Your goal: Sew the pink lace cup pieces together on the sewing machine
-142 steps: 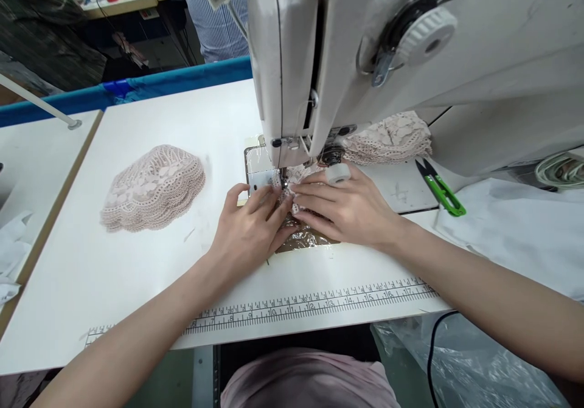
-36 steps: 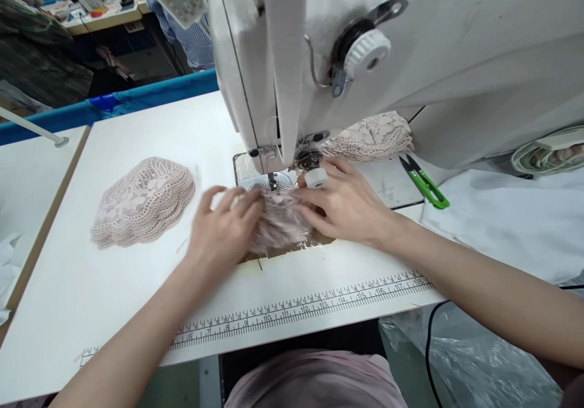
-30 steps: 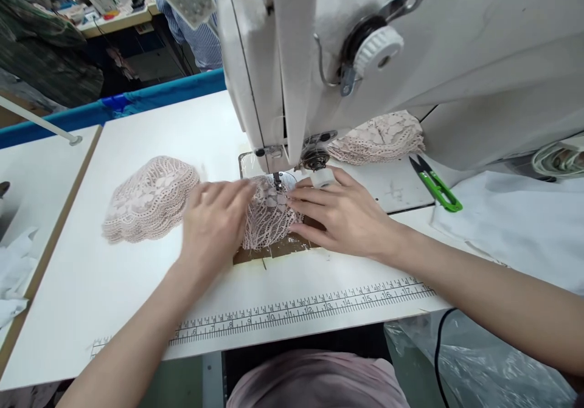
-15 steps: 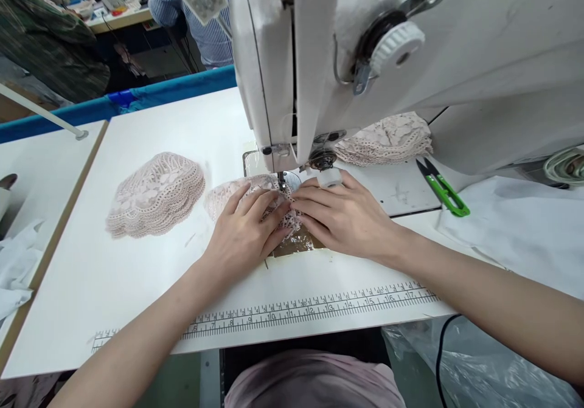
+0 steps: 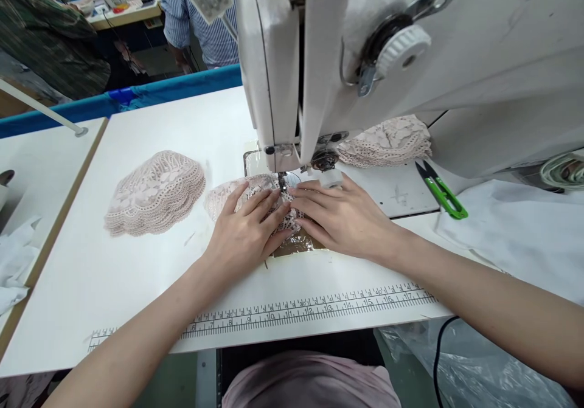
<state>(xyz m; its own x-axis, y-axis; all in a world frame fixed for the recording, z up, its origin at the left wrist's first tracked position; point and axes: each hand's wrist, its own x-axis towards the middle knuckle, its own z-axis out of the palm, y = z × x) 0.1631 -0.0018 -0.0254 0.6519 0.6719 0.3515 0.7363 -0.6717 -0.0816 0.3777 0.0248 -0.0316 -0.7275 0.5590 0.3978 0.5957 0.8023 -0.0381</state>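
A pale pink lace piece [image 5: 228,195] lies under the presser foot [image 5: 282,182] of a white sewing machine [image 5: 274,73]. Flat on the lace rests my left hand [image 5: 244,225], its fingers spread, just left of the foot. My right hand [image 5: 342,216] lies on the other side, fingers stretched out, with the tips touching the lace edge close to my left fingertips. Part of the lace is hidden beneath both hands.
A stack of lace pieces [image 5: 155,195] sits at the left, and more lace [image 5: 387,140] lies behind the machine head. Green thread snips [image 5: 442,190] and white cloth [image 5: 515,225] are at the right. A printed ruler [image 5: 292,311] runs along the table front. Two people stand beyond.
Both hands stay almost in place on the lace, which has shifted slightly near the foot. The view has moved a little. In the background, the person in stripes shows more of an arm.
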